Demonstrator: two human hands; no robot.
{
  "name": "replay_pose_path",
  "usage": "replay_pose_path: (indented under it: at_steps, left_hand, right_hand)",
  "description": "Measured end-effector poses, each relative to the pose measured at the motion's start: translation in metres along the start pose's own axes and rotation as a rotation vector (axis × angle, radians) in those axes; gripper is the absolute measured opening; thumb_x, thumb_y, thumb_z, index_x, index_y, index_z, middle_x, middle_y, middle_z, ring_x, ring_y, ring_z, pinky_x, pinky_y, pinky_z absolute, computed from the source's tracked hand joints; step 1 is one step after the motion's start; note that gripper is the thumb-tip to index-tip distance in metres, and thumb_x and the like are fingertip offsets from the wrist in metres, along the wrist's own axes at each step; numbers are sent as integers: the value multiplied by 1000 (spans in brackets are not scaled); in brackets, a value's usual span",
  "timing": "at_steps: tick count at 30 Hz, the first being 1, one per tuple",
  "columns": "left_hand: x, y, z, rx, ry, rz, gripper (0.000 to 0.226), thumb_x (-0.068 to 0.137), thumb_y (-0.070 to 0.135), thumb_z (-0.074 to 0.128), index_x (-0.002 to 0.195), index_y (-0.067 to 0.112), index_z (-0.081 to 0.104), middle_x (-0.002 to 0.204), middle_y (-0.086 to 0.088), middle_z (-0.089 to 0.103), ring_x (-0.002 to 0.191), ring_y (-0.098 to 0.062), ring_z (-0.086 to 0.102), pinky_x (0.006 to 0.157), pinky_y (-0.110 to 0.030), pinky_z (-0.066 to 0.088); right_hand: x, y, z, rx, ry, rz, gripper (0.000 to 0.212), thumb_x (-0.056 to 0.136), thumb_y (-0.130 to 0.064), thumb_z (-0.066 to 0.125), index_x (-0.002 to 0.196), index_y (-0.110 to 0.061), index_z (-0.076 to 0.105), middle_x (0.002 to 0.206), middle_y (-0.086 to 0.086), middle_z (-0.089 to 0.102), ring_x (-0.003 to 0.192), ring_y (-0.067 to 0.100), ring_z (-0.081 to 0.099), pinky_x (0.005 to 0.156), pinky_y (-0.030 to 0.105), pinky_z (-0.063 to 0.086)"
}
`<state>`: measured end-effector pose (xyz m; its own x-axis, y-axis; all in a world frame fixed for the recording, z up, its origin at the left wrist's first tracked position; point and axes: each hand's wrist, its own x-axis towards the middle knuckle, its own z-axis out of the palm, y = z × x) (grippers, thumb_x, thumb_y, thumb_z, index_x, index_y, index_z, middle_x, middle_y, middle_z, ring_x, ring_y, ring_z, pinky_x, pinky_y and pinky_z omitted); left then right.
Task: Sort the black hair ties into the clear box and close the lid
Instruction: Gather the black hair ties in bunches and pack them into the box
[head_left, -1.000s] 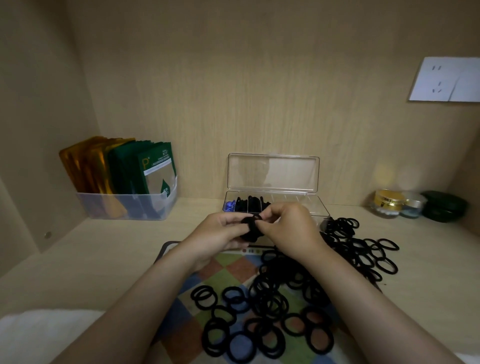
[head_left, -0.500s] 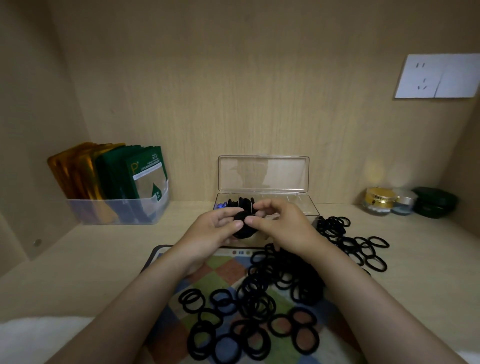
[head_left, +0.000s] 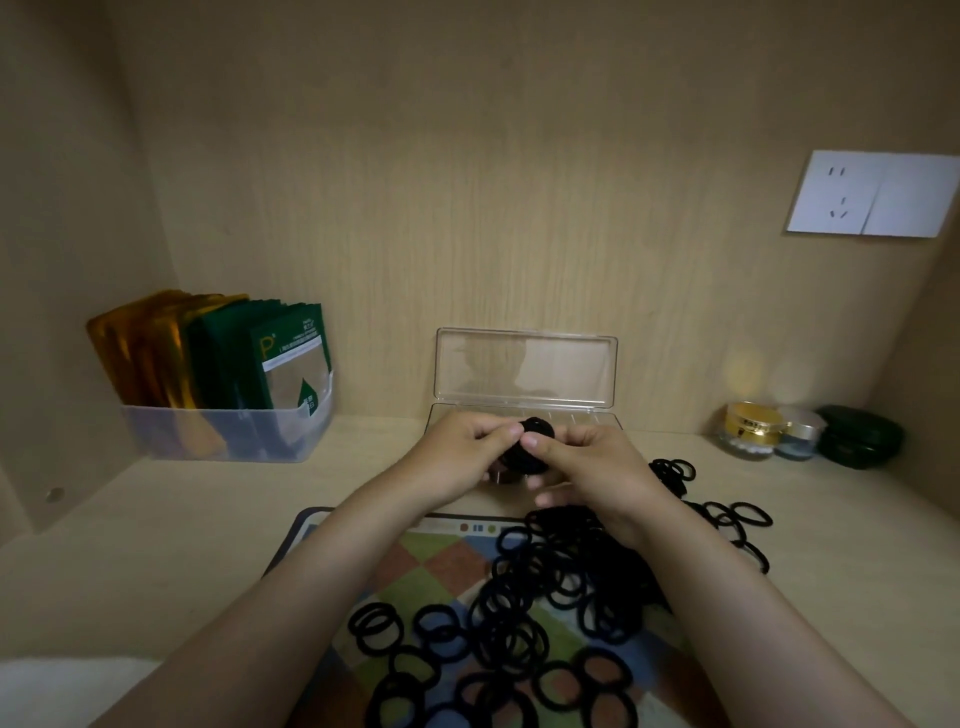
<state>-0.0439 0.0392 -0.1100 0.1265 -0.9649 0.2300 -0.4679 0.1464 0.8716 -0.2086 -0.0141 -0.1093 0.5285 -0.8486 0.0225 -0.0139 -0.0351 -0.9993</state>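
Note:
My left hand (head_left: 460, 454) and my right hand (head_left: 597, 470) meet in front of the clear box (head_left: 592, 420) and together pinch a small bundle of black hair ties (head_left: 530, 449) between fingertips and thumbs. The box stands at the back of the shelf with its lid (head_left: 524, 371) upright and open; my hands hide most of its inside. Several loose black hair ties (head_left: 540, 613) lie in a heap on the checked mat (head_left: 415, 566) below my forearms, and more hair ties (head_left: 722, 514) spread to the right on the wood.
A translucent bin (head_left: 223, 434) of gold and green sachets stands at the back left. A gold-lidded jar (head_left: 750, 430), a smaller jar (head_left: 797, 436) and a dark green case (head_left: 857, 436) sit at the back right. A wall socket (head_left: 872, 195) is mounted upper right.
Both hands stay together on the bundle of hair ties and have shifted slightly toward the box, now covering its contents. The camera has drifted a little.

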Motion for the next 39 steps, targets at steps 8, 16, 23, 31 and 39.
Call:
replay_pose_path:
  at_steps: [8, 16, 23, 31, 39]
  left_hand:
    - [36, -20, -3, 411, 284, 61, 33, 103, 30, 43, 126, 29, 66, 127, 7, 61, 121, -12, 52, 95, -24, 39]
    - [33, -56, 7, 767, 316, 226, 41, 103, 37, 36, 142, 35, 49, 133, 12, 55, 127, -13, 42, 107, -31, 28]
    - [35, -59, 8, 754, 343, 261, 40, 101, 36, 40, 139, 33, 52, 130, 12, 57, 127, -13, 42, 107, -30, 26]
    - [34, -59, 12, 732, 261, 372, 34, 102, 37, 41, 132, 38, 56, 125, 18, 56, 124, -9, 41, 107, -30, 26]
    - [33, -60, 13, 745, 199, 371, 35, 100, 42, 41, 131, 40, 58, 131, 19, 52, 128, -9, 37, 107, -31, 26]
  right_hand:
    - [23, -10, -13, -329, 328, -102, 14, 90, -28, 72, 91, -14, 72, 86, 4, 74, 57, 15, 66, 44, 24, 46]
    - [66, -15, -18, -982, 292, -27, 18, 83, -42, 70, 81, -24, 71, 76, -4, 68, 77, 18, 66, 72, 33, 54]
    - [77, -33, -4, -1324, 174, 128, 27, 77, -42, 72, 73, -16, 69, 67, -2, 63, 66, 17, 61, 56, 24, 41]
    - [92, -30, 8, -1445, 26, 205, 21, 75, -24, 71, 70, -8, 58, 66, 3, 53, 60, 20, 52, 56, 25, 40]
    - [74, -33, -10, -1274, -97, -11, 11, 81, -18, 69, 80, -22, 80, 68, 0, 68, 64, 15, 59, 62, 27, 48]
